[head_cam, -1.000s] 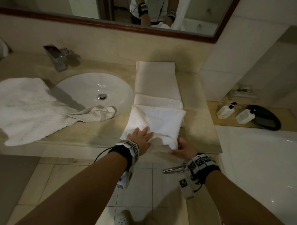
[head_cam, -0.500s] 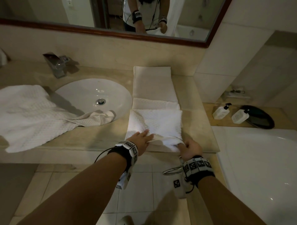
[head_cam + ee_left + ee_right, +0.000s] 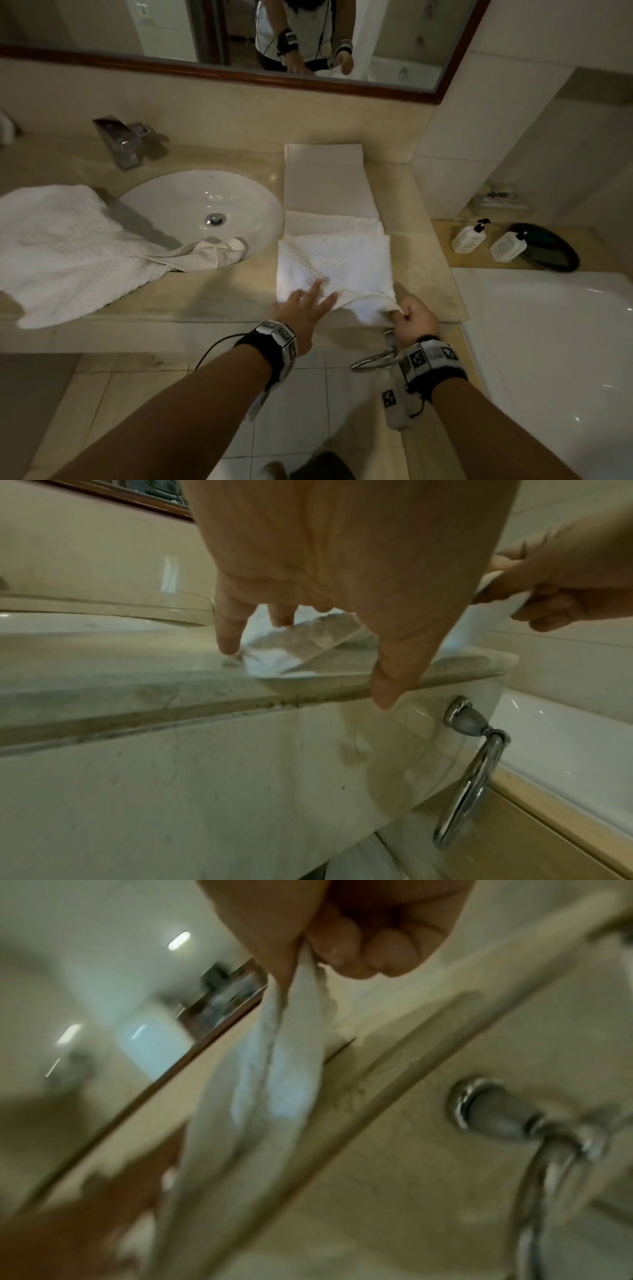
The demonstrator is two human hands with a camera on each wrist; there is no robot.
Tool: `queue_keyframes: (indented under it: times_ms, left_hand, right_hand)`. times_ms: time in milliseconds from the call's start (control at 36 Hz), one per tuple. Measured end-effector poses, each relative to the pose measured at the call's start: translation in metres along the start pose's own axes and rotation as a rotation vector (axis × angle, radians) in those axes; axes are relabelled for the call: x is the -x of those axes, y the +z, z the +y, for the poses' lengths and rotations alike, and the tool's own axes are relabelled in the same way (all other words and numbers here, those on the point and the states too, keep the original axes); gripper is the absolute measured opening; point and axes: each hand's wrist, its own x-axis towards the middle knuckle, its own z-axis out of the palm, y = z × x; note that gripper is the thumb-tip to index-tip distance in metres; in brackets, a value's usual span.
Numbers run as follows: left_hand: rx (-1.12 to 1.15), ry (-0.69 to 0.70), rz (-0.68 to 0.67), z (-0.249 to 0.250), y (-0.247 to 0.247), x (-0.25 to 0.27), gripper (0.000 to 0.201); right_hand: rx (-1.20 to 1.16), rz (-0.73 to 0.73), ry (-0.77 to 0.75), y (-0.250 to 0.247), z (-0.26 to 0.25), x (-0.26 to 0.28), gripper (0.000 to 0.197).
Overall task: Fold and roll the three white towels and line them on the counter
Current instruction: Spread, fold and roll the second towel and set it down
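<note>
A white waffle towel lies folded on the beige counter, right of the sink. My right hand pinches its near right corner and lifts it off the counter edge. My left hand lies flat with straight fingers on the towel's near left part. A long folded white towel lies behind it, reaching the back wall. A third white towel lies loose and crumpled at the left, one end trailing into the sink.
A white round sink with a chrome tap sits mid-counter. A chrome towel ring hangs below the counter edge near my right wrist. Two pump bottles and a dark tray stand on the ledge beside the bathtub.
My right hand has closed on the towel's near right corner and raised it. My left hand has stayed flat on the towel's near left part.
</note>
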Motion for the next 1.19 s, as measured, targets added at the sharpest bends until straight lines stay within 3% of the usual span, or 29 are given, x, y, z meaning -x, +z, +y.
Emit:
queue_keyframes:
  times_ms: [83,250,333,500,639,722,750,806,889,1000,1194]
  left_hand:
    - [-0.007,0.012,-0.046,0.002,0.005,0.002,0.105]
    - [0.008,0.003,-0.063,0.0,0.004,0.004,0.104]
    - [-0.004,-0.004,-0.06,-0.001,0.004,0.004,0.104]
    - [-0.029,0.014,-0.071,0.0,0.0,0.001,0.101]
    - [-0.048,0.009,-0.07,-0.003,-0.003,-0.003,0.101]
    - [-0.054,0.013,-0.085,-0.007,-0.007,-0.008,0.098]
    - [-0.059,0.01,-0.091,-0.009,-0.008,-0.01,0.097]
    - [-0.059,0.0,-0.087,-0.011,-0.006,-0.013,0.097]
    - [-0.061,-0.04,-0.012,-0.011,-0.001,-0.011,0.092]
    - [-0.115,-0.084,0.243,-0.008,0.012,-0.006,0.066]
    - [-0.198,-0.016,0.313,-0.014,0.007,-0.008,0.042]
  right_hand:
    - [-0.135,0.036,0.123,0.004,-0.004,-0.005,0.027]
    - [0.238,-0.16,-0.057,-0.003,-0.001,-0.009,0.028]
    - [0.147,-0.191,-0.1,-0.005,-0.002,-0.012,0.024]
    - [0.203,-0.426,-0.117,-0.005,-0.006,-0.013,0.028]
    - [0.459,-0.238,-0.189,-0.009,-0.016,-0.015,0.029]
    - [0.433,-0.127,-0.189,-0.015,-0.025,-0.018,0.012]
    - [0.436,-0.107,-0.208,-0.014,-0.026,-0.019,0.018]
    - [0.424,-0.096,-0.255,-0.012,-0.025,-0.021,0.02]
    - [0.388,-0.14,-0.251,-0.009,-0.021,-0.019,0.005]
    - [0.382,-0.188,-0.312,0.0,0.005,-0.015,0.014]
    - [0.351,-0.204,-0.235,0.001,0.017,-0.028,0.029]
